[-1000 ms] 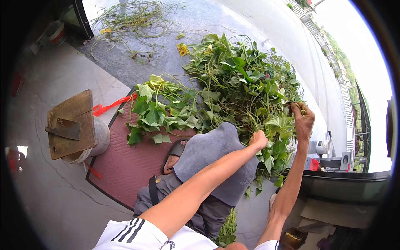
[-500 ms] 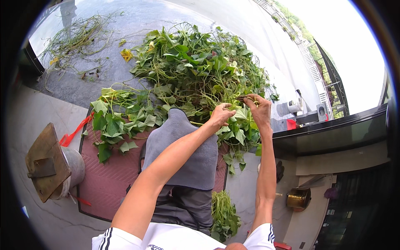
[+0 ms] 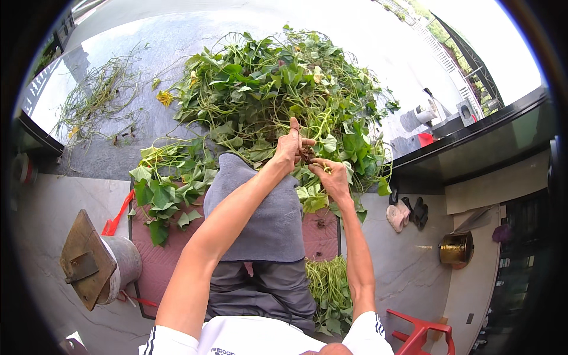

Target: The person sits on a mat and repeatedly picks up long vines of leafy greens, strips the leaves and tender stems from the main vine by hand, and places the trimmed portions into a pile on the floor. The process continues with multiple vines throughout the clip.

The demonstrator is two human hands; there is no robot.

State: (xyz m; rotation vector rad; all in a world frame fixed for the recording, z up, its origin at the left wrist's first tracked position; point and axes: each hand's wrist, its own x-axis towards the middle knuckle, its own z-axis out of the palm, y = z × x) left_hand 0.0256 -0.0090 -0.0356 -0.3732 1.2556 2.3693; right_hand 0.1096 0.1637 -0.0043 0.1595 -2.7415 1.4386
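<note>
Left hand (image 3: 289, 147), fingers part-spread, right hand (image 3: 334, 177) curled, perhaps pinching a brown withered clump (image 3: 307, 155), grip hard to see

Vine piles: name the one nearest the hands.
The big pile ahead: left hand and right hand are at its near edge. The small left pile, thigh bundle and far tangle lie farther off.
</note>
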